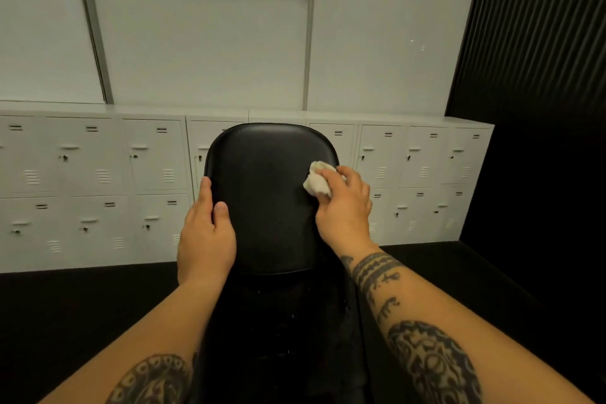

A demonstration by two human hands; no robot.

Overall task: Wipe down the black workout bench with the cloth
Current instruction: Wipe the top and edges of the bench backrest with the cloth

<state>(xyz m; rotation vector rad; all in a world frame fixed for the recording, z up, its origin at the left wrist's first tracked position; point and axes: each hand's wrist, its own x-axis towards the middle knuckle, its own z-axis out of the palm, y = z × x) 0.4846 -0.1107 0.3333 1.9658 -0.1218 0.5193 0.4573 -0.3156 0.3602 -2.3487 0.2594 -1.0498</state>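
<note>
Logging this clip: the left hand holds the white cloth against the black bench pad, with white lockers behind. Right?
No. The head view shows the right hand holding the white cloth against the black bench pad; the left hand grips the pad's edge. The white lockers are behind.

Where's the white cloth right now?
In the head view, the cloth is bunched under the right hand, against the right side of the black bench pad, in front of the white lockers.
</note>
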